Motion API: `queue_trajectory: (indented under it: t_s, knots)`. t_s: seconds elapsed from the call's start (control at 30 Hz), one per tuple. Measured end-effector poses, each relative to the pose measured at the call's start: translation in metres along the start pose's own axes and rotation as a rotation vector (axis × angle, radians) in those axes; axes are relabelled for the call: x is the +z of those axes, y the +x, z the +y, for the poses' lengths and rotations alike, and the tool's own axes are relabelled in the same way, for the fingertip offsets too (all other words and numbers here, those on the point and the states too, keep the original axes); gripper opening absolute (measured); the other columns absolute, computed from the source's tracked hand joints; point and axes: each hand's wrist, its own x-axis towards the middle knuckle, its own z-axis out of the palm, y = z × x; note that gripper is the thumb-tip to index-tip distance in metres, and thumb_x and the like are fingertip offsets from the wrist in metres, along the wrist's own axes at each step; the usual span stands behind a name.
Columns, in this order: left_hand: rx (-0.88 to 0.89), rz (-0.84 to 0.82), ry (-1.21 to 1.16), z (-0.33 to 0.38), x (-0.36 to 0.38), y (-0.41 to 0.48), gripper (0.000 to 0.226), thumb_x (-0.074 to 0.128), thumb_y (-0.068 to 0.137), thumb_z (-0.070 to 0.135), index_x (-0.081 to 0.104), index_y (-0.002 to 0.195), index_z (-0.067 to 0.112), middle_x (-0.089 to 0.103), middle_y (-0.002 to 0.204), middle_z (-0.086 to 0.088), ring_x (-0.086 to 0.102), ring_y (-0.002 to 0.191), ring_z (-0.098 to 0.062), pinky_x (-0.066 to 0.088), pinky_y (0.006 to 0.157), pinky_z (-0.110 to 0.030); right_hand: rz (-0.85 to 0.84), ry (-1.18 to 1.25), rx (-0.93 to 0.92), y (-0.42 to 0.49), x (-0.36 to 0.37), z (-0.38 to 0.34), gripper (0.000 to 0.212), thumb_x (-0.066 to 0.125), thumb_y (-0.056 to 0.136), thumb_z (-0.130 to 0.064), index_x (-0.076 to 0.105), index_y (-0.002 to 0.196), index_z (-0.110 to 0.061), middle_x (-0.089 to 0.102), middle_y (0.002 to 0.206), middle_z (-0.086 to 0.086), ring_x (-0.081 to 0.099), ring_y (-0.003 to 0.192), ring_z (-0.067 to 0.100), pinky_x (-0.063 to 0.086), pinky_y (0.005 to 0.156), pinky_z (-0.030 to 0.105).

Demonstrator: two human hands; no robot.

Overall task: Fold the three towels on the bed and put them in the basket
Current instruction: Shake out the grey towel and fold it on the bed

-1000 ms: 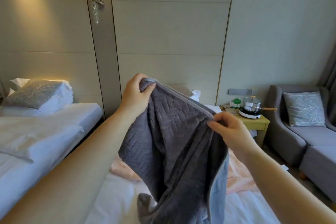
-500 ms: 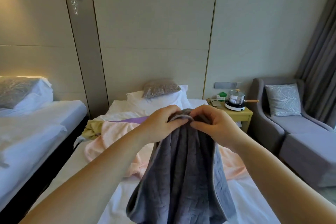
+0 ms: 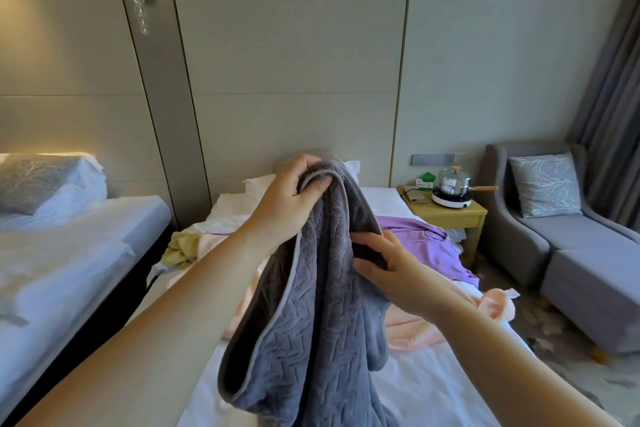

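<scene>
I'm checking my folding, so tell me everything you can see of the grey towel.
The grey towel is plush cloth with a raised zigzag weave and a paler piped hem. It hangs doubled over above the bed, lower end out of frame. The left hand grips its top edge; the right hand pinches a fold lower on its right side.

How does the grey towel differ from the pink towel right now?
The grey towel hangs in the air, gripped by the left hand and right hand; the pink towel lies rumpled on the bed. The grey towel is dark with a zigzag texture; the pink towel is pale. Neither is neatly folded.
</scene>
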Motion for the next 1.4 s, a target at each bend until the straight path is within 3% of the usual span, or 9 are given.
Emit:
queue_trajectory:
  t_s: [0.13, 0.33, 0.5, 0.63, 0.77, 0.87, 1.03, 1.27, 1.4]
  knots:
    - [-0.024, 0.016, 0.012, -0.005, -0.011, -0.003, 0.007, 0.055, 0.096, 0.017, 0.058, 0.096, 0.023, 0.059, 0.086, 0.013, 0.054, 0.082, 0.004, 0.040, 0.076, -0.010, -0.057, 0.110, -0.028, 0.008, 0.013, -0.008, 0.015, 0.065, 0.085, -0.037, 0.057, 0.096, -0.044, 0.049, 0.106, -0.008, 0.051, 0.098, 0.009, 0.035, 0.077, 0.013]
    - [-0.146, 0.143, 0.082, -0.018, -0.038, -0.004, 0.015, 0.053, 0.096, 0.017, 0.062, 0.100, 0.029, 0.064, 0.093, 0.016, 0.057, 0.084, 0.009, 0.042, 0.076, -0.010, -0.047, 0.211, 0.037, 0.013, -0.002, -0.006, 0.038, 0.062, 0.071, -0.063, 0.053, 0.077, -0.026, 0.055, 0.070, -0.004, 0.054, 0.068, 0.017, 0.043, 0.069, 0.039]
    - [-0.258, 0.114, 0.274, -0.025, -0.053, -0.004, 0.020, 0.050, 0.096, 0.014, 0.058, 0.095, 0.032, 0.061, 0.092, 0.012, 0.054, 0.081, 0.005, 0.040, 0.062, -0.008, 0.093, 0.418, -0.056, 0.015, -0.018, -0.017, 0.022, 0.068, 0.083, -0.038, 0.054, 0.073, -0.024, 0.050, 0.066, -0.008, 0.048, 0.063, 0.008, 0.040, 0.059, 0.022]
    - [-0.426, -0.217, 0.261, -0.024, -0.044, -0.017, 0.035, 0.066, 0.075, 0.012, 0.053, 0.100, 0.033, 0.059, 0.109, 0.002, 0.056, 0.102, -0.014, 0.045, 0.082, -0.026, 0.133, 0.330, -0.141, 0.019, -0.021, -0.028, 0.017, 0.066, 0.086, -0.028, 0.055, 0.076, -0.021, 0.044, 0.057, -0.017, 0.040, 0.056, 0.002, 0.035, 0.052, 0.011]
    - [-0.362, -0.438, 0.070, -0.025, -0.005, -0.037, 0.039, 0.074, 0.081, 0.027, 0.054, 0.114, 0.025, 0.064, 0.100, 0.014, 0.060, 0.093, 0.002, 0.045, 0.087, -0.019, 0.077, 0.235, -0.169, 0.022, -0.015, -0.034, 0.011, 0.068, 0.085, -0.022, 0.060, 0.080, -0.017, 0.056, 0.064, -0.017, 0.047, 0.060, -0.002, 0.038, 0.056, 0.008]
    - [-0.251, -0.400, 0.152, -0.027, 0.001, -0.036, 0.007, 0.065, 0.089, 0.022, 0.062, 0.094, 0.017, 0.058, 0.078, 0.009, 0.052, 0.073, -0.003, 0.043, 0.073, -0.024, 0.035, 0.188, -0.126, 0.018, -0.018, -0.022, 0.009, 0.070, 0.083, -0.030, 0.061, 0.083, -0.028, 0.062, 0.075, -0.019, 0.054, 0.067, -0.004, 0.042, 0.063, 0.008]
    - [-0.269, -0.253, 0.058, -0.028, -0.004, -0.030, 0.011, 0.057, 0.094, 0.017, 0.061, 0.087, 0.025, 0.060, 0.084, 0.007, 0.056, 0.082, -0.007, 0.043, 0.078, -0.024, -0.134, 0.023, 0.071, 0.002, -0.020, 0.007, 0.020, 0.070, 0.067, -0.050, 0.060, 0.081, -0.040, 0.062, 0.081, -0.013, 0.061, 0.078, 0.010, 0.054, 0.073, 0.034]
    - [-0.310, -0.249, 0.008, -0.034, -0.009, -0.031, 0.036, 0.048, 0.095, 0.005, 0.063, 0.103, 0.037, 0.064, 0.101, 0.021, 0.056, 0.099, 0.009, 0.041, 0.083, -0.007, -0.004, 0.117, 0.054, 0.002, -0.037, 0.004, 0.032, 0.079, 0.071, -0.024, 0.049, 0.064, -0.020, 0.047, 0.064, -0.005, 0.042, 0.054, 0.003, 0.034, 0.056, 0.021]
    - [-0.378, -0.230, 0.020, -0.032, -0.014, -0.031, 0.044, 0.043, 0.089, -0.002, 0.066, 0.099, 0.034, 0.066, 0.101, 0.012, 0.059, 0.103, -0.009, 0.046, 0.091, -0.024, 0.108, 0.082, -0.002, 0.004, -0.038, -0.005, 0.028, 0.080, 0.071, -0.032, 0.058, 0.074, -0.014, 0.054, 0.063, -0.007, 0.045, 0.054, 0.000, 0.035, 0.052, 0.012]
